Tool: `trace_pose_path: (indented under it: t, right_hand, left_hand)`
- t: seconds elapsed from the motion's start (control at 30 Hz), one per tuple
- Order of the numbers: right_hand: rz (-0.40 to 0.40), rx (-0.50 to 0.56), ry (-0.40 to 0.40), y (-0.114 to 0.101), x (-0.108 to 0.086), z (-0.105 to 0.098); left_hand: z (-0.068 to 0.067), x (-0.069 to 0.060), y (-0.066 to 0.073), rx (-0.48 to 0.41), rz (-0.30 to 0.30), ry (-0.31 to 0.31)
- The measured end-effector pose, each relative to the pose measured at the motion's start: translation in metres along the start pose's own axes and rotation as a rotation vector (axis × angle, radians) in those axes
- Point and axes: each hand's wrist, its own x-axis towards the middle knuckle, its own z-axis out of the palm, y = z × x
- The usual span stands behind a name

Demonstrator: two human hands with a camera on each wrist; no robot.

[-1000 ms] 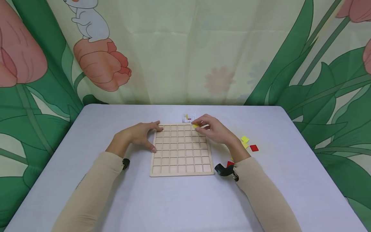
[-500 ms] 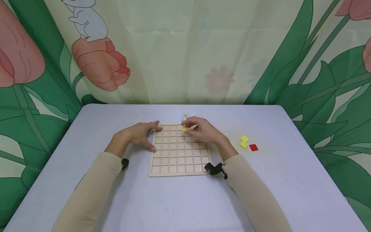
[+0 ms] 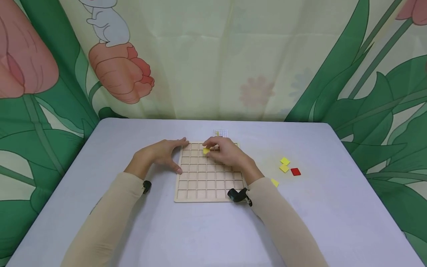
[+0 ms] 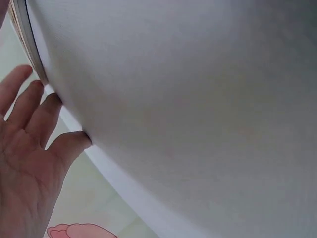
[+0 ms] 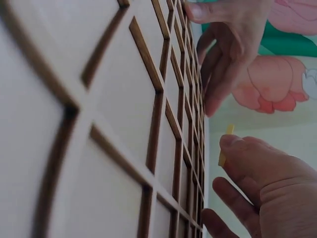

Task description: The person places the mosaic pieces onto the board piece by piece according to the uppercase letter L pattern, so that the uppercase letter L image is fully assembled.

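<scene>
A wooden grid board lies on the white table. At its left edge rests the left hand, thumb and fingers spread against the rim; the left wrist view shows that hand with its fingertips along an edge. Over the upper part of the board, the right hand pinches a yellow square tile. Seen edge-on in the right wrist view, the tile stands between thumb and fingers of the right hand, with the grid beside it.
Right of the board lie several yellow tiles and a red tile; one yellow tile is partly covered by the right sleeve. A small card with a printed grid lies behind the board. A patterned curtain hangs beyond the table.
Holding the yellow tile, the right hand has moved left across the upper part of the board. The left hand stays at the board's left edge.
</scene>
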Motion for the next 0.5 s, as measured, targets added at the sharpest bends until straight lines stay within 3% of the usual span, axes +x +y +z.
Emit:
trace_pose_path:
  t: [0.33, 0.5]
  right_hand:
    - [0.009, -0.079, 0.007, -0.003, 0.011, 0.010]
    - [0.038, -0.095, 0.003, -0.005, 0.010, 0.013]
  left_hand:
    - [0.000, 0.002, -0.001, 0.015, -0.032, 0.004]
    - [0.002, 0.001, 0.001, -0.011, -0.015, 0.017]
